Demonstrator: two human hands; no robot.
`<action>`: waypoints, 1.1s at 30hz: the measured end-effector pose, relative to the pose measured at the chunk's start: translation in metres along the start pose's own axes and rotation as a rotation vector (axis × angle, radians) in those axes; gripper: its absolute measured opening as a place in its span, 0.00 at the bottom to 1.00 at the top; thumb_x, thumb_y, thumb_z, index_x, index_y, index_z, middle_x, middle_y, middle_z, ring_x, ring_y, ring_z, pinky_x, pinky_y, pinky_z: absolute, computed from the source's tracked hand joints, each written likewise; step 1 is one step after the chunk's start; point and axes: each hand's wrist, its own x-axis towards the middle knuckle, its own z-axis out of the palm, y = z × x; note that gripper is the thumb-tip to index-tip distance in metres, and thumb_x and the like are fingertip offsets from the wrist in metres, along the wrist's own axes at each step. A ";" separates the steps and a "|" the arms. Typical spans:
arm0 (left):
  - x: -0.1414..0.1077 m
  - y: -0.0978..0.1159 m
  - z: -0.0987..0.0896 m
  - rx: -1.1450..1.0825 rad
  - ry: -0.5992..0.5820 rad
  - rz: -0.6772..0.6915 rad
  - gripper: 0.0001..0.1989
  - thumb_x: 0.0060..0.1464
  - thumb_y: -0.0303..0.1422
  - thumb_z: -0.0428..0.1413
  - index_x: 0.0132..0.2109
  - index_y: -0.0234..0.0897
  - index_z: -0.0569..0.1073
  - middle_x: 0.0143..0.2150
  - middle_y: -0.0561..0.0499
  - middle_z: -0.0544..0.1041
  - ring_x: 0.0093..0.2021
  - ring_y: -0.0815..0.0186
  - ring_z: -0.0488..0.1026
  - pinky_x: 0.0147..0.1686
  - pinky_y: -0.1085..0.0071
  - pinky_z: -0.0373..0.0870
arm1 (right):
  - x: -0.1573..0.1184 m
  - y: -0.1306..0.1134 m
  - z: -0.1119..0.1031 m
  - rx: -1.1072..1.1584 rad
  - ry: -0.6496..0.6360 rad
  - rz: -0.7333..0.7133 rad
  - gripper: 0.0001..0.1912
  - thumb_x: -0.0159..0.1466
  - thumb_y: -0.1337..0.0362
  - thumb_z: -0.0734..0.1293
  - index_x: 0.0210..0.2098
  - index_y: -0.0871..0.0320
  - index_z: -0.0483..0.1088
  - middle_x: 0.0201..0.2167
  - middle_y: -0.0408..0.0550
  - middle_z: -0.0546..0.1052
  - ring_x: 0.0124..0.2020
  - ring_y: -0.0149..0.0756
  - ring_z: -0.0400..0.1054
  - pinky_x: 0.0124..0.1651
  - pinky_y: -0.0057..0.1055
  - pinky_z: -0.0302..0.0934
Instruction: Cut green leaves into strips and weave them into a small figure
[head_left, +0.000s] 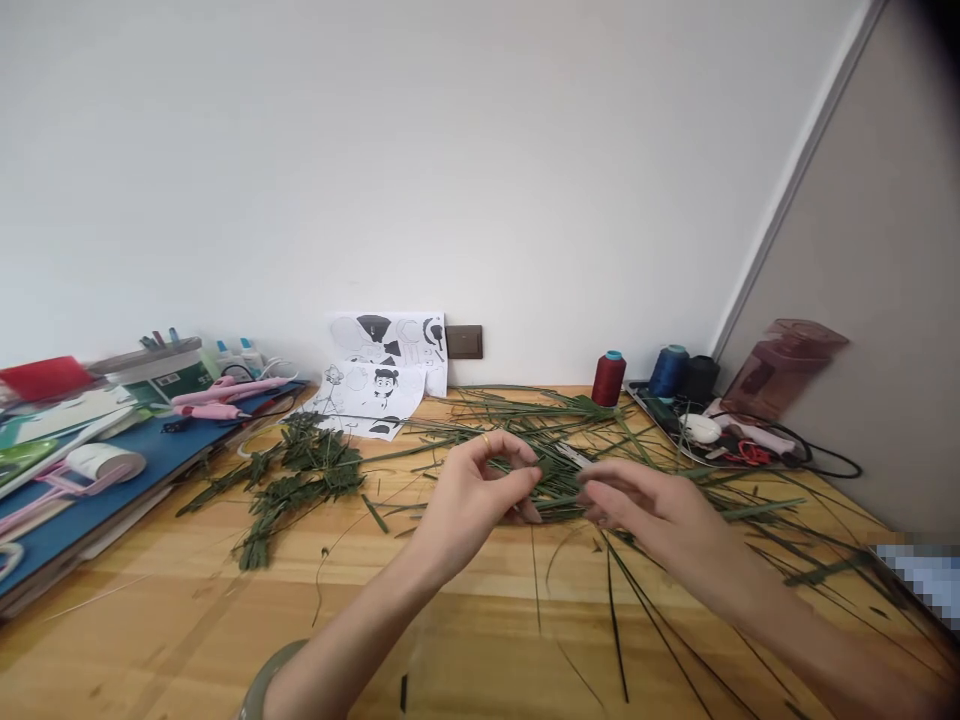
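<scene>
My left hand (480,490), a ring on one finger, is pinched over the middle of the wooden table. A small piece of green leaf (546,467) shows at its fingertips. Facing it, my right hand (652,500) has its fingers bent and drawn together, slightly blurred; what they hold, if anything, I cannot make out. A pale, narrow metal-looking object (573,455) lies just beyond its fingertips. Under and behind both hands spreads a loose pile of long green grass blades (517,410). Several thin dark green blades (652,600) run from below my right hand towards the front edge.
Green leafy sprigs (300,465) lie left of the pile, before printed paper sheets (386,375) against the wall. A red thread spool (608,380) stands at the back. At right, a tray (720,460) holds a blue spool (668,372) and tools. Pink glue guns (214,405) lie left.
</scene>
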 end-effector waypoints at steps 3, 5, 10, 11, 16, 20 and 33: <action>0.001 0.000 -0.002 0.264 0.028 0.202 0.01 0.43 0.29 0.56 0.26 0.36 0.70 0.28 0.52 0.69 0.27 0.69 0.68 0.26 0.75 0.63 | 0.013 -0.028 0.019 0.331 -0.047 -0.046 0.12 0.57 0.56 0.61 0.35 0.57 0.68 0.30 0.44 0.75 0.32 0.34 0.71 0.34 0.29 0.65; 0.002 0.002 -0.008 0.352 0.021 0.259 0.02 0.43 0.30 0.56 0.28 0.36 0.71 0.31 0.51 0.70 0.33 0.67 0.68 0.30 0.75 0.64 | 0.022 -0.031 0.027 0.365 0.003 -0.103 0.10 0.56 0.59 0.63 0.33 0.58 0.70 0.30 0.44 0.75 0.32 0.34 0.70 0.35 0.29 0.65; 0.010 0.007 -0.027 0.373 -0.062 0.134 0.09 0.44 0.34 0.57 0.34 0.36 0.71 0.30 0.49 0.73 0.31 0.67 0.68 0.29 0.74 0.64 | 0.033 -0.018 0.026 0.205 0.148 -0.174 0.09 0.55 0.61 0.64 0.33 0.58 0.71 0.30 0.44 0.76 0.31 0.34 0.69 0.35 0.29 0.63; 0.011 0.007 -0.030 0.394 -0.063 0.126 0.08 0.44 0.34 0.56 0.33 0.35 0.71 0.29 0.49 0.73 0.30 0.67 0.68 0.28 0.74 0.63 | 0.034 -0.017 0.024 0.174 0.160 -0.177 0.09 0.55 0.61 0.65 0.33 0.58 0.71 0.29 0.44 0.76 0.31 0.34 0.69 0.35 0.29 0.63; 0.013 0.006 -0.032 0.483 -0.103 0.141 0.10 0.43 0.35 0.58 0.34 0.35 0.72 0.29 0.49 0.73 0.30 0.67 0.68 0.28 0.74 0.65 | 0.033 -0.016 0.018 0.122 0.165 -0.168 0.10 0.54 0.61 0.65 0.35 0.57 0.71 0.29 0.44 0.76 0.30 0.34 0.69 0.33 0.29 0.63; 0.009 0.007 -0.028 0.595 -0.101 0.191 0.09 0.41 0.33 0.59 0.33 0.36 0.72 0.27 0.52 0.72 0.28 0.68 0.68 0.28 0.74 0.65 | 0.031 -0.021 0.017 0.088 0.168 -0.201 0.08 0.55 0.62 0.64 0.34 0.56 0.71 0.29 0.44 0.75 0.30 0.34 0.68 0.32 0.29 0.63; 0.008 0.018 -0.034 0.191 -0.009 0.141 0.08 0.42 0.31 0.60 0.33 0.35 0.74 0.26 0.53 0.76 0.28 0.70 0.73 0.32 0.76 0.70 | 0.026 -0.027 -0.006 0.011 0.068 -0.287 0.09 0.57 0.63 0.63 0.37 0.53 0.70 0.34 0.40 0.76 0.36 0.31 0.69 0.38 0.26 0.63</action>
